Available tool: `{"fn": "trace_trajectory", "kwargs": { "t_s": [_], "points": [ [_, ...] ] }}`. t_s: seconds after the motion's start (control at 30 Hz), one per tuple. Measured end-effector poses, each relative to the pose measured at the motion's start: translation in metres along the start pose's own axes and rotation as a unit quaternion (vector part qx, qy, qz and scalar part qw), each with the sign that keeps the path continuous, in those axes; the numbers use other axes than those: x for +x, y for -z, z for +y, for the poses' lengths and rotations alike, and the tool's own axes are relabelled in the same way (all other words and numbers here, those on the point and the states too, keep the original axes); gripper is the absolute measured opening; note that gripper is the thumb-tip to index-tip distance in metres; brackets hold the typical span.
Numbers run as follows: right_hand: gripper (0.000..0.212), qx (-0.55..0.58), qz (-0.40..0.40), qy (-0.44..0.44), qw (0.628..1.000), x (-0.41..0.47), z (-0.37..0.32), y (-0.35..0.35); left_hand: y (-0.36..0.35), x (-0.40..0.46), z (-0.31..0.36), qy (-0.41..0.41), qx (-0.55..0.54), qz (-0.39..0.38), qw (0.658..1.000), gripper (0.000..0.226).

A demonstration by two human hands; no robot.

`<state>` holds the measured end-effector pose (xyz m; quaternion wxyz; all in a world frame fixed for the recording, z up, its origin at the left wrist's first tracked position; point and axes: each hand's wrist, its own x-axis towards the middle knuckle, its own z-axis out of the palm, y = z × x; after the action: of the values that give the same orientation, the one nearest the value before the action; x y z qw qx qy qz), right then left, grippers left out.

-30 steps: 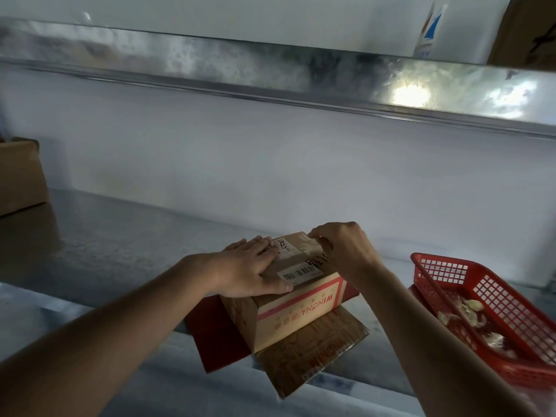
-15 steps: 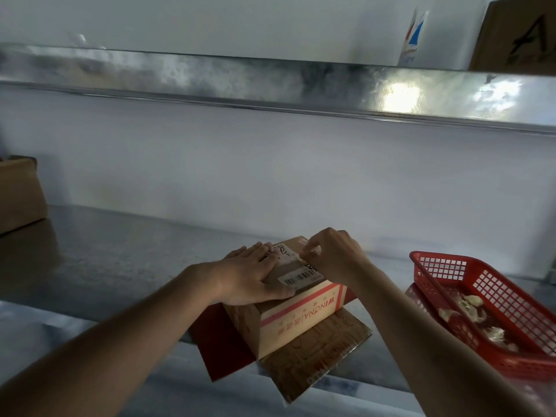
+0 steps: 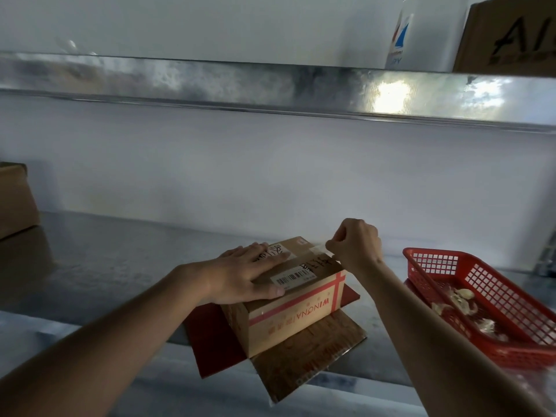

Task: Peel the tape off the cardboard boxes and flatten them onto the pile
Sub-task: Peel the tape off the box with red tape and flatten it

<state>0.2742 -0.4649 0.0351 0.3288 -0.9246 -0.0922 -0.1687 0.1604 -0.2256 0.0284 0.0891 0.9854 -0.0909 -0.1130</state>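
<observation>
The right hand point(image 3: 356, 246) has its fingers point(image 3: 334, 245) curled tight, pinching the lifted end of a clear strip of tape point(image 3: 319, 250) just above the far right corner of the cardboard box point(image 3: 296, 299). The left hand point(image 3: 245, 273) lies flat on the box's top, fingers straight and close together, the thumb along the near edge beside a barcode label point(image 3: 293, 277). The box is brown with red bands and red lettering on its side, and it sits closed on a pile of flattened cardboard point(image 3: 310, 359), one sheet red, one brown, which juts past the front edge of the metal tabletop point(image 3: 105, 266). To the right stands a red plastic basket point(image 3: 481, 299) holding crumpled pale scraps. Another brown box point(image 3: 15, 203) shows at the far left. A metal shelf point(image 3: 210, 79) runs overhead.
</observation>
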Motion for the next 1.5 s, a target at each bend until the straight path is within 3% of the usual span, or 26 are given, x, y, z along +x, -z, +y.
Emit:
{"fn": "trace_trajectory", "kwargs": {
  "t_s": [0.1,0.17,0.27,0.4,0.53,0.6,0.67,0.77,0.87,0.93,1.03,1.2,1.37,1.5],
  "points": [
    [0.017,0.021,-0.013,0.003,1.0,-0.002,0.008,0.003,0.003,-0.004,-0.002,-0.01,-0.004,-0.01,1.0,0.074],
    [0.012,0.057,-0.039,0.017,0.997,-0.004,0.01,0.003,0.009,-0.002,-0.002,-0.004,-0.009,-0.024,1.0,0.069],
    [0.009,0.19,-0.061,0.008,0.98,-0.007,0.006,0.005,0.015,0.006,0.011,-0.02,0.003,-0.016,1.0,0.078],
    [0.018,0.362,-0.121,0.019,0.924,-0.012,0.001,0.01,0.0,0.023,0.048,-0.061,-0.006,0.098,0.993,0.094],
    [0.014,0.394,-0.105,0.025,0.913,-0.014,0.002,0.003,-0.005,0.029,0.056,-0.073,0.019,0.132,0.988,0.095],
    [0.017,0.333,-0.044,0.037,0.941,-0.01,0.009,0.0,-0.001,0.027,0.05,-0.072,0.022,0.108,0.991,0.091],
    [0.022,0.155,0.004,0.132,0.979,-0.006,0.016,-0.002,0.004,0.025,0.042,-0.069,0.006,0.085,0.994,0.091],
    [0.03,-0.043,-0.018,0.248,0.968,-0.007,0.022,-0.009,0.009,0.024,0.035,-0.062,-0.022,0.079,0.995,0.09],
    [0.025,-0.102,-0.083,0.292,0.947,-0.009,0.02,-0.009,0.007,0.027,0.03,-0.06,-0.046,0.093,0.993,0.087],
    [0.024,-0.075,-0.136,0.258,0.954,-0.01,0.017,-0.007,0.005,0.029,0.027,-0.064,-0.068,0.1,0.991,0.087],
    [0.025,0.038,-0.188,0.138,0.972,-0.014,0.013,-0.004,0.002,0.031,0.027,-0.07,-0.075,0.108,0.989,0.088],
    [0.013,0.099,-0.131,0.049,0.985,-0.019,0.0,-0.006,-0.006,0.037,0.031,-0.067,-0.069,0.132,0.987,0.085],
    [0.04,0.183,-0.037,0.01,0.982,-0.024,0.0,-0.013,-0.009,0.038,0.033,-0.063,-0.053,0.144,0.986,0.087],
    [0.019,0.148,-0.007,0.041,0.988,-0.023,-0.004,-0.012,-0.013,0.038,0.029,-0.068,-0.061,0.149,0.985,0.087]
  ]
}}
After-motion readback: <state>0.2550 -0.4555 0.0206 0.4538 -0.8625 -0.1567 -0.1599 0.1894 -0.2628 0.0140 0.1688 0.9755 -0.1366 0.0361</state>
